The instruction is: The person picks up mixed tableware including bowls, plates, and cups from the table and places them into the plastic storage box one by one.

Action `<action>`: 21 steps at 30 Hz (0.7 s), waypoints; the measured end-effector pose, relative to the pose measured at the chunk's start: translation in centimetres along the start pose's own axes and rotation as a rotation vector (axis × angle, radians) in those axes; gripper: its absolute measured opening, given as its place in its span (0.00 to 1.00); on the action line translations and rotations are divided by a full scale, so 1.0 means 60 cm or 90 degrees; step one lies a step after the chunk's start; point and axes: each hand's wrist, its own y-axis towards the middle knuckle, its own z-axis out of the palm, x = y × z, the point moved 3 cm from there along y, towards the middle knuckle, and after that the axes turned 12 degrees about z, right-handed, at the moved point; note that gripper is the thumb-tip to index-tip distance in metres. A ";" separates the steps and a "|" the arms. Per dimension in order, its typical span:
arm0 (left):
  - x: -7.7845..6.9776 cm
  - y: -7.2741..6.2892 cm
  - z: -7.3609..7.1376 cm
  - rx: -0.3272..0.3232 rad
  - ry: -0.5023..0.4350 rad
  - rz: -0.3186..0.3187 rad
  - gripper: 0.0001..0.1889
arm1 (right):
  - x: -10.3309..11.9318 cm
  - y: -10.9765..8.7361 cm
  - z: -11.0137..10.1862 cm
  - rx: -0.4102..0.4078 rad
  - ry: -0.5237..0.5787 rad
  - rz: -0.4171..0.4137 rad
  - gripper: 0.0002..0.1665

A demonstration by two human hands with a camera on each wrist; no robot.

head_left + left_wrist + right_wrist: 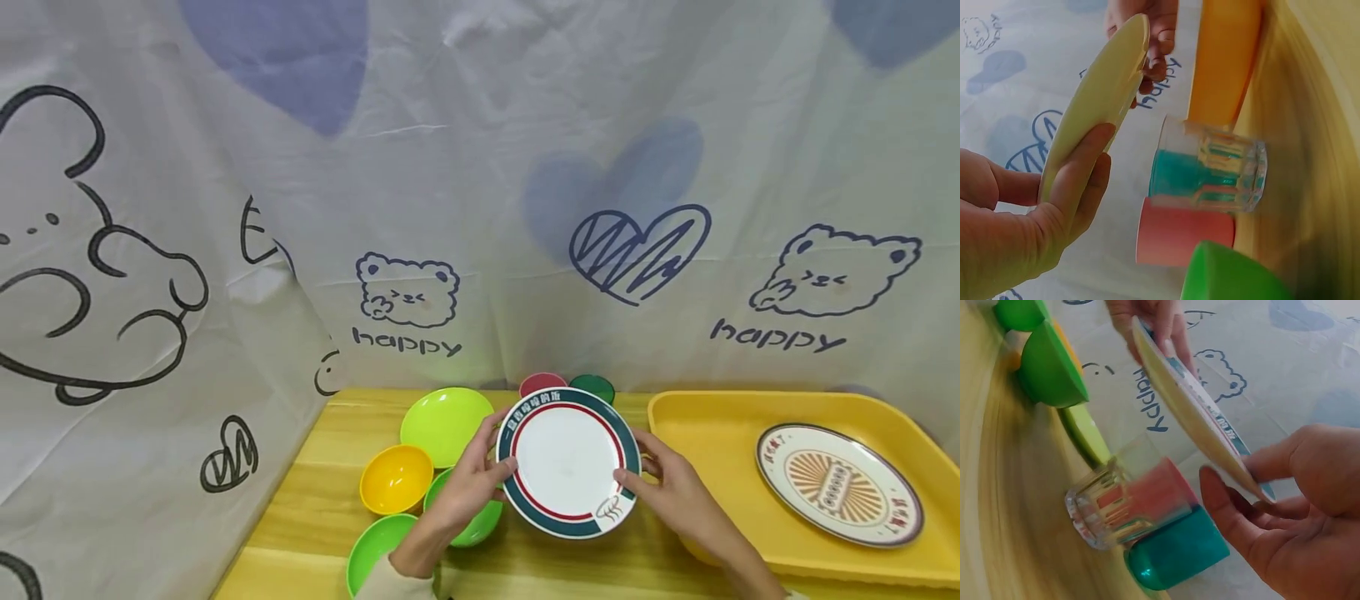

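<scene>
One left hand [467, 490] and one right hand [669, 490] share a white plate [566, 462] above a wooden table [300, 508], seen through the cameras I run from a distance. I see both hands curled partway in, neither spread wide nor closed tight: each thumb lies on the front of the rim with fingers bent behind it, left hand at the left edge, right hand at the right. The plate is up off the table, tilted so its face meets my head camera, showing a dark teal border, a red ring, lettering at upper left and a small drawing at lower right. My wrist views show its pale underside, apart from the cups. A clear glass [1210, 165] stands near a red cup [542, 382] and a green cup [592, 387], both partly hidden behind the plate in my head view. At left sit a lime plate [447, 425], an orange bowl [397, 479], one green bowl [478, 523] partly covered by the left hand, and another green bowl [373, 546] partly behind a sleeve [397, 582]. At right, a yellow tray [705, 433] holds a second plate [840, 485] with an orange ray pattern. Behind hangs a cloth [487, 167] printed with hearts and bears.
</scene>
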 end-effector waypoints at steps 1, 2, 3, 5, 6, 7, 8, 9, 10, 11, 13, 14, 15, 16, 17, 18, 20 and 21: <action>0.000 0.000 0.004 0.001 -0.003 -0.002 0.35 | 0.000 0.000 -0.004 0.009 0.012 -0.003 0.41; 0.000 0.001 0.009 0.003 -0.007 -0.004 0.35 | 0.000 0.000 -0.009 0.016 0.024 0.002 0.41; -0.001 0.002 0.013 0.009 -0.012 -0.006 0.35 | -0.001 -0.001 -0.014 0.022 0.029 0.006 0.40; -0.004 0.004 0.021 0.029 -0.019 -0.009 0.35 | -0.001 -0.004 -0.028 0.032 0.037 0.018 0.40; -0.006 0.006 0.024 0.045 -0.020 -0.008 0.36 | -0.001 -0.007 -0.036 0.033 0.035 0.023 0.41; -0.010 0.008 0.026 0.060 -0.019 -0.007 0.36 | -0.001 -0.009 -0.044 0.032 0.029 0.027 0.41; -0.013 0.011 0.026 0.075 -0.014 -0.002 0.35 | 0.001 -0.012 -0.052 0.028 0.024 0.028 0.41; -0.018 0.015 0.025 0.089 0.000 0.007 0.35 | 0.002 -0.015 -0.060 0.024 0.020 0.021 0.40; -0.022 0.019 0.021 0.097 0.021 0.014 0.35 | 0.003 -0.018 -0.068 0.020 0.016 0.013 0.39; -0.027 0.024 0.015 0.108 0.047 0.022 0.34 | 0.004 -0.021 -0.076 0.015 0.010 0.001 0.38; -0.038 0.034 -0.001 0.122 0.119 0.052 0.32 | 0.005 -0.027 -0.092 -0.003 -0.008 -0.020 0.35; -0.044 0.040 -0.012 0.125 0.161 0.066 0.30 | 0.005 -0.031 -0.101 -0.014 -0.019 -0.027 0.34; -0.049 0.046 -0.023 0.126 0.207 0.082 0.29 | 0.003 -0.035 -0.110 -0.026 -0.032 -0.033 0.33; -0.053 0.052 -0.035 0.124 0.247 0.093 0.27 | 0.002 -0.040 -0.120 -0.039 -0.054 -0.033 0.33; -0.058 0.058 -0.046 0.125 0.284 0.107 0.25 | 0.000 -0.044 -0.130 -0.053 -0.076 -0.032 0.33; -0.062 0.063 -0.057 0.120 0.316 0.115 0.24 | -0.002 -0.048 -0.141 -0.067 -0.102 -0.027 0.33; -0.067 0.075 -0.080 0.104 0.369 0.115 0.22 | -0.006 -0.056 -0.163 -0.091 -0.150 -0.020 0.33; -0.069 0.081 -0.091 0.097 0.394 0.116 0.21 | -0.007 -0.060 -0.175 -0.111 -0.188 -0.020 0.33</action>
